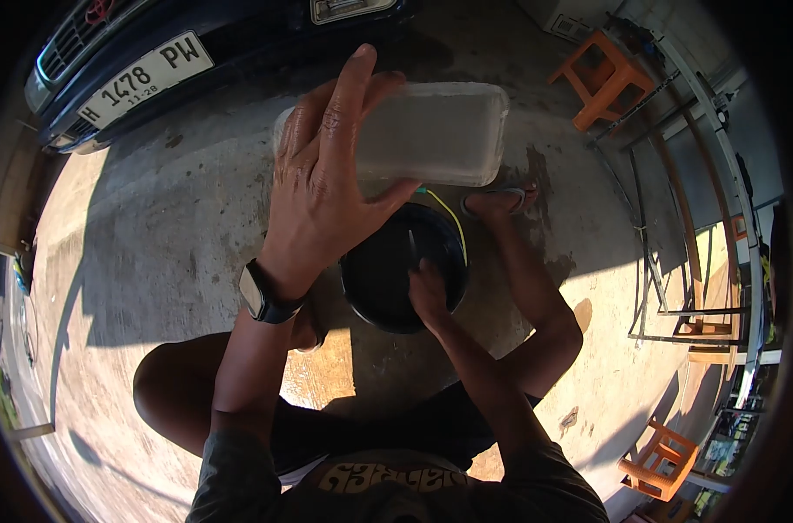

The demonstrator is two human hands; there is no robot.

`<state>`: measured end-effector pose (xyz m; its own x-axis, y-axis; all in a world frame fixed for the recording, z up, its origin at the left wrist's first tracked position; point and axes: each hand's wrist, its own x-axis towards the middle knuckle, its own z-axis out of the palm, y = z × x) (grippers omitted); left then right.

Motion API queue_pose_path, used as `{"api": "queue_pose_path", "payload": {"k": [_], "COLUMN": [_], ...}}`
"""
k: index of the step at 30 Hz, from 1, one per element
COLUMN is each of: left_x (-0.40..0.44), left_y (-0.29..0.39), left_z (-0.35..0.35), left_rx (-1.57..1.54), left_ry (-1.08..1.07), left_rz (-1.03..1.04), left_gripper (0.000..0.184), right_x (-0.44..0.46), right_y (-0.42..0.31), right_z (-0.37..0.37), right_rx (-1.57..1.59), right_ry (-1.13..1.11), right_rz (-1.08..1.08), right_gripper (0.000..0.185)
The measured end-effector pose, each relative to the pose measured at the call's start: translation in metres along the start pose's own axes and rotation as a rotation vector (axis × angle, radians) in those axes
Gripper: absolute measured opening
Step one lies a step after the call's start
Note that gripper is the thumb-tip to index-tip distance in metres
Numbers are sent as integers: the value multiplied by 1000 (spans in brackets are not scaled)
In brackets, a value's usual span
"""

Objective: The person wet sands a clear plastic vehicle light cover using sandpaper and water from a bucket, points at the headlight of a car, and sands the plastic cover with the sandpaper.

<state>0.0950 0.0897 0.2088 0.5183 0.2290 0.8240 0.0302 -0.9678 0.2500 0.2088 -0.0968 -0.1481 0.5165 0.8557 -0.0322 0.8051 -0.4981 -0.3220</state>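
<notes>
My left hand point(322, 166), with a dark watch on its wrist, is raised in front of me. It grips a translucent, rectangular plastic container point(436, 135) across its left part, thumb below and fingers above. Under it, a round black bucket point(370, 292) stands on the ground between my legs. Over the bucket's right half is my right hand point(427, 292), its fingers closed. A thin, pale, narrow object point(412, 244) sticks up from that hand; its kind is too small and dim to tell. A yellow-green cord or thin hose point(455, 218) runs along the bucket's rim.
A dark car point(257, 52) stands at the upper left. One orange plastic stool point(601, 78) is at the upper right, another orange stool point(660, 460) at the lower right. A metal frame point(645, 253) lines the right side. The concrete floor point(179, 235) is partly sunlit.
</notes>
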Motion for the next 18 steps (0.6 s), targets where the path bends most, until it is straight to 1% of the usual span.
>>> {"api": "queue_pose_path", "payload": {"k": [5, 8, 11, 14, 17, 18], "left_x": [-2, -2, -4, -4, -6, -7], "left_y": [-2, -2, -1, 1, 3, 3], "left_z": [1, 0, 1, -1, -4, -5], "left_rx": [-4, 3, 4, 11, 19, 16], "left_ry": [1, -6, 19, 40, 31, 24], "left_rz": [2, 3, 21, 28, 24, 16], "left_gripper": [125, 121, 118, 113, 107, 105], "right_x": [-12, -7, -1, -2, -1, 0], "right_y": [24, 27, 11, 17, 13, 15], "right_z": [44, 40, 23, 40, 27, 29], "right_rx": [13, 58, 169, 268, 429, 471], "right_ry": [43, -184, -421, -390, -344, -310], "right_rz": [-73, -53, 88, 75, 69, 77], "right_gripper": [16, 19, 24, 27, 33, 32]}}
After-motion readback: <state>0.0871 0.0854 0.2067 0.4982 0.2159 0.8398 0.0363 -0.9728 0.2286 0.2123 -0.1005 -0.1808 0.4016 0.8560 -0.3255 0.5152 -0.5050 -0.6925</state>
